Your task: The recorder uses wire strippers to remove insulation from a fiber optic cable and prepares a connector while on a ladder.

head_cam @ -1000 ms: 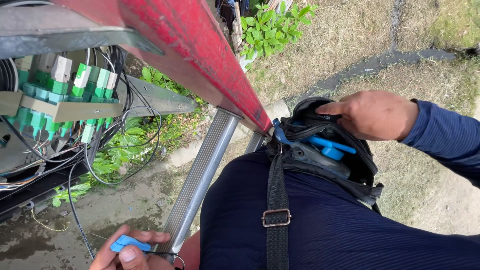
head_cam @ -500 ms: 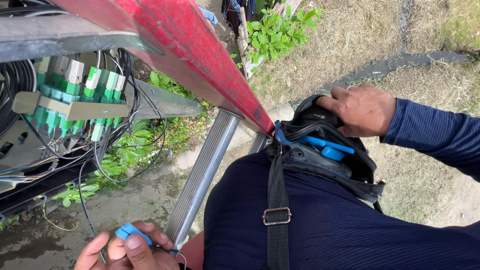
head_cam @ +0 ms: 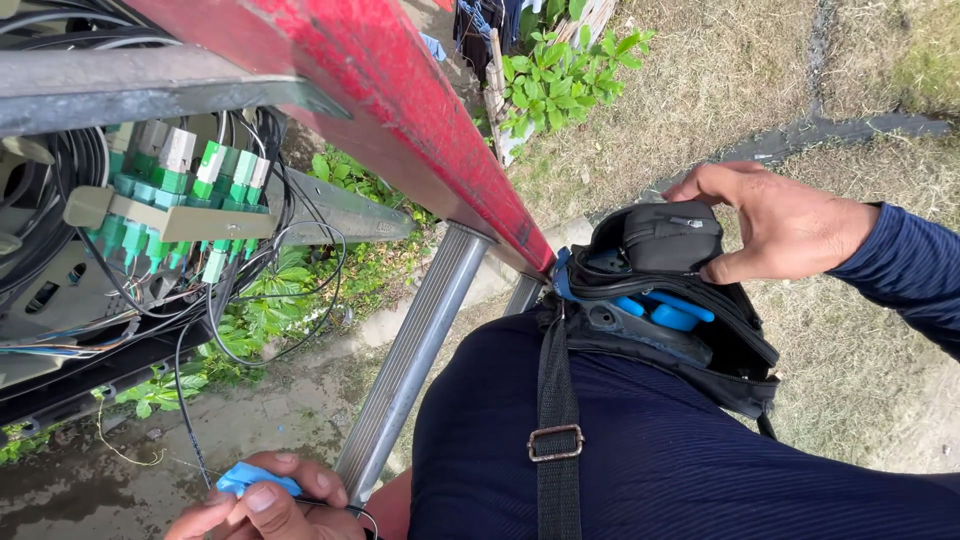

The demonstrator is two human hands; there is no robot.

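Your right hand (head_cam: 790, 225) pinches a small black case (head_cam: 668, 238) at the open pouch (head_cam: 690, 330) rim on your hip. Your left hand (head_cam: 265, 505), low beside the ladder (head_cam: 420, 330), fingers closed, holds a blue tool (head_cam: 252, 480) with its cable (head_cam: 190, 420).

Two hands: left hand (head_cam: 262, 505), right hand (head_cam: 785, 222). One black pouch (head_cam: 665, 300). One ladder (head_cam: 400, 110). Green connectors (head_cam: 190, 175): roughly ten, cables hide some. One blue tool (head_cam: 250, 480).
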